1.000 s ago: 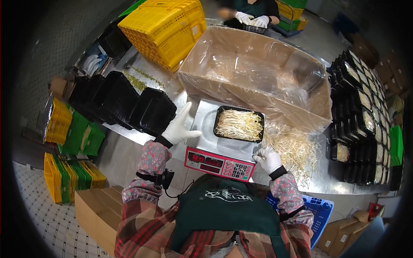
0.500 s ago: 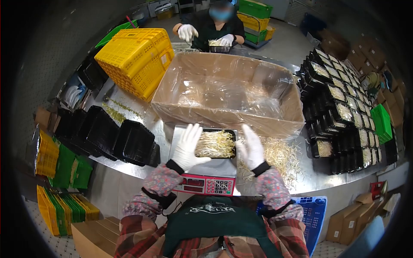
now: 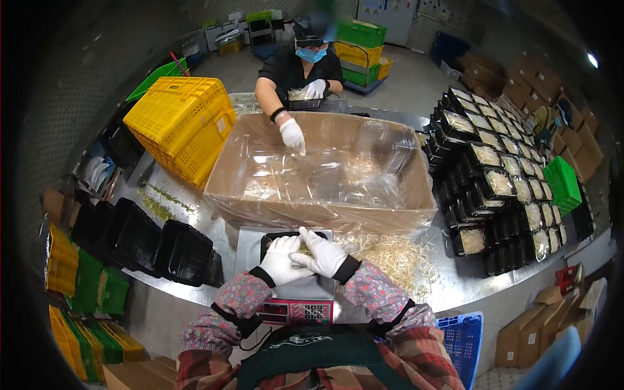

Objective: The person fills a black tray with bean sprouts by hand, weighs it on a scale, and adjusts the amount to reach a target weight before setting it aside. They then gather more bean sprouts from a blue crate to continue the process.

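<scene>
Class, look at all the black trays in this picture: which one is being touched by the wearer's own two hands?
The black tray on the scale, under the left hand and right hand. The empty trays stand stacked apart on the left.

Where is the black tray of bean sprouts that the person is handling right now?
The black tray sits on the scale at bottom centre, under the left hand and right hand, just in front of the lined cardboard box.

black tray (image 3: 270, 239) mostly hidden under both gloved hands, scale readout (image 3: 281, 312) unreadable
</scene>
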`<state>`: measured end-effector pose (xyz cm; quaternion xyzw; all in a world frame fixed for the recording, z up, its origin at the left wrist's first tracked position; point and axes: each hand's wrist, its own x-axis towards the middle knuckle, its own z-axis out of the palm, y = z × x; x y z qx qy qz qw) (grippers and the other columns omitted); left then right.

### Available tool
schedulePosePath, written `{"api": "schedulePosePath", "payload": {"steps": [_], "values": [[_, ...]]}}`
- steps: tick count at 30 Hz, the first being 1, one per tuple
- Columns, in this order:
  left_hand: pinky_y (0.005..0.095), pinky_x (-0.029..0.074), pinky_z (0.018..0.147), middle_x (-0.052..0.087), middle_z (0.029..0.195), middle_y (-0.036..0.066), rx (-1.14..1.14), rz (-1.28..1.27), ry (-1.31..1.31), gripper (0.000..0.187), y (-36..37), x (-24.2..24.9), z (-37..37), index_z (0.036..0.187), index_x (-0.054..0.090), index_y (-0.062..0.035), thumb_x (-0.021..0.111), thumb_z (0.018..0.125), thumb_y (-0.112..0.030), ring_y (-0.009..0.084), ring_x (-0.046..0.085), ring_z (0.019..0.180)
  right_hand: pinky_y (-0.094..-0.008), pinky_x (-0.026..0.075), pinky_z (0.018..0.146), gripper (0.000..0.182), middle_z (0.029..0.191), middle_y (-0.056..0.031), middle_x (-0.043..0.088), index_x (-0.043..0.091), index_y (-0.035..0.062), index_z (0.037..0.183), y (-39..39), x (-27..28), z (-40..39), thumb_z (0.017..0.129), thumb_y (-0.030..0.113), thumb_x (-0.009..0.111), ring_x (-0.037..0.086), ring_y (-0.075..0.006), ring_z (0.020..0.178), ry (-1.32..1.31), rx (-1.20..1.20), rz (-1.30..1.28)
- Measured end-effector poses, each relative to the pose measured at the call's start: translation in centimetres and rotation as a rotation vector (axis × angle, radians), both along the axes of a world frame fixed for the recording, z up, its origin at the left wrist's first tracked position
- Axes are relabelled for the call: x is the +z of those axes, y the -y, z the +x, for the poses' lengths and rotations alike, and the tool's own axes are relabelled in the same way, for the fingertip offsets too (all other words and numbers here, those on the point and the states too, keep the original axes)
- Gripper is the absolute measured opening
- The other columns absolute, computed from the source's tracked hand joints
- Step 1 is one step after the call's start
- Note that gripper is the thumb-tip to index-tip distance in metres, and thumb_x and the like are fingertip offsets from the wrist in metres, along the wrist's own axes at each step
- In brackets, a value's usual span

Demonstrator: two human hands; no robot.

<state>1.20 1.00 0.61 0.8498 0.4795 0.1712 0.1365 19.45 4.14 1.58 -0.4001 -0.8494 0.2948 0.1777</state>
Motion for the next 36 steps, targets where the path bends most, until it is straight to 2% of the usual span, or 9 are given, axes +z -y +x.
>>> {"api": "schedulePosePath", "payload": {"steps": [2,6,12,18,20,24,28,32,36], "values": [[0.0454,0.034,0.105,0.047,0.132,0.026,0.030,-0.114,0.050,0.096,0.4,1.0,-0.4,0.137,0.037,0.0074,0.074,0.070,-0.051,0.0386,0.045,0.122,-0.0396,0.044,0.100,0.077,0.133,-0.0259,0.051,0.042,-0.0009,0.138,-3.2,4.2,2.1,0.087,0.055,0.057,0.053,-0.0358,0.121,0.022,-0.077,-0.038],[0.0403,0.033,0.108,0.046,0.135,0.026,0.130,-0.045,0.349,0.082,1.7,3.4,-2.5,0.139,0.035,0.0075,0.075,0.077,-0.027,0.0370,0.045,0.126,-0.0375,0.045,0.099,0.076,0.128,-0.0214,0.057,0.045,0.0030,0.137,-16.5,1.2,8.1,0.079,0.042,0.074,0.056,-0.0320,0.118,0.016,-0.371,0.271],[0.0346,0.029,0.110,0.044,0.142,0.020,0.606,-0.055,0.704,0.060,7.7,4.6,-9.2,0.145,0.029,0.0046,0.054,0.091,-0.005,0.0257,0.041,0.133,-0.0410,0.044,0.099,0.070,0.132,-0.0211,0.052,0.049,0.0060,0.134,-27.3,-6.3,13.2,0.078,0.042,0.070,0.051,-0.0330,0.122,1.014,-0.453,-0.043],[0.0331,0.039,0.102,0.056,0.130,0.013,1.031,0.077,1.093,0.047,15.0,5.6,-13.8,0.143,0.037,-0.0019,0.045,0.101,-0.022,0.0192,0.054,0.117,-0.0415,0.044,0.099,0.067,0.135,-0.0210,0.050,0.048,0.0089,0.135,-32.0,-14.6,16.9,0.079,0.041,0.068,0.050,-0.0325,0.124,1.273,-0.225,0.083],[0.0324,0.043,0.098,0.059,0.126,0.012,1.048,0.146,1.130,0.046,15.1,5.5,-14.2,0.141,0.042,-0.0025,0.044,0.101,-0.025,0.0182,0.058,0.112,-0.0417,0.044,0.099,0.066,0.136,-0.0210,0.049,0.048,0.0098,0.135,-32.9,-15.8,18.8,0.080,0.041,0.067,0.049,-0.0323,0.125,1.218,-0.180,0.150],[0.0307,0.045,0.096,0.059,0.127,0.013,0.945,0.169,1.123,0.044,13.4,6.0,-14.6,0.140,0.043,-0.0026,0.045,0.101,-0.025,0.0192,0.059,0.112,-0.0445,0.050,0.086,0.041,0.101,-0.0192,0.068,0.071,0.0084,0.102,-28.4,-8.3,17.7,0.084,0.043,0.059,0.064,-0.0362,0.100,0.839,-0.489,0.147],[0.0339,0.043,0.098,0.058,0.128,0.016,0.827,0.156,1.125,0.052,10.7,8.2,-13.5,0.140,0.040,-0.0004,0.043,0.102,-0.035,0.0246,0.058,0.114,-0.0442,0.050,0.085,0.029,0.110,-0.0135,0.067,0.065,0.0168,0.113,-23.7,-2.1,19.2,0.087,0.023,0.054,0.064,-0.0326,0.100,0.599,-0.693,0.460],[0.0271,0.044,0.093,0.061,0.122,0.009,0.634,0.077,1.265,0.054,7.9,9.0,-11.8,0.138,0.042,0.0015,0.057,0.097,-0.030,0.0151,0.059,0.109,-0.0280,0.044,0.097,0.028,0.119,-0.0084,0.064,0.059,-0.0015,0.121,-18.9,2.3,19.6,0.093,-0.003,0.055,0.060,-0.0144,0.108,-0.535,-0.455,0.293],[0.0240,0.052,0.078,0.060,0.122,0.011,0.369,-0.204,1.367,0.061,5.5,8.5,-9.4,0.140,0.038,0.0015,0.060,0.095,-0.033,0.0139,0.061,0.100,-0.0292,0.046,0.095,0.026,0.116,-0.0106,0.065,0.062,-0.0018,0.115,-5.9,10.8,10.7,0.089,-0.001,0.062,0.060,-0.0173,0.108,-0.680,-0.230,0.351]]}}
